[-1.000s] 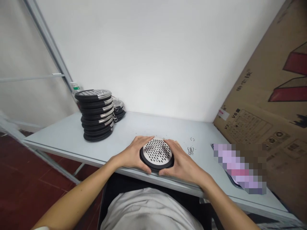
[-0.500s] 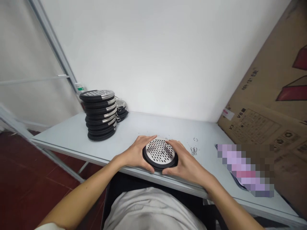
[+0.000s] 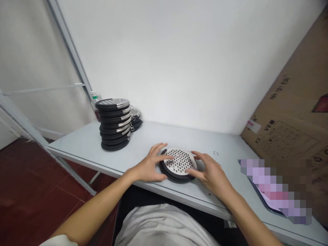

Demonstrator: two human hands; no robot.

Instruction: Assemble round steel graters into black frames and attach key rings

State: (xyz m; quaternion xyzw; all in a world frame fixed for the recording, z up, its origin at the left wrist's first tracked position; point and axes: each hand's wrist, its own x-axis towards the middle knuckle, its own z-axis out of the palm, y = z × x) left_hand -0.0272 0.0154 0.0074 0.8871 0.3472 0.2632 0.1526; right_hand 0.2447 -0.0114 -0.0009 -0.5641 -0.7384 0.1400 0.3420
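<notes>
A round metal disc point(image 3: 179, 162) with rows of slotted holes and a partly black, partly silver rim lies near the table's front edge. Another black rim shows beneath it. My left hand point(image 3: 151, 165) is at its left side, fingers spread, with one fingertip over the perforated face. On the opposite side, my right hand point(image 3: 211, 172) has its thumb over the front of the face and its fingers round the right rim. A small metal ring point(image 3: 215, 153) lies on the table behind my right hand.
Toward the left stands a tall stack of similar discs point(image 3: 115, 126), with a smaller pile point(image 3: 135, 119) behind it and a bottle point(image 3: 94, 97) near the frame. At the right are a large cardboard box point(image 3: 289, 119) and a flat, blurred-out object point(image 3: 271, 193) on the table point(image 3: 164, 133).
The disc has turned, so its silver rim now faces right. My left hand has loosened and spread its fingers. The wire clips seen earlier are now out of sight near my right hand.
</notes>
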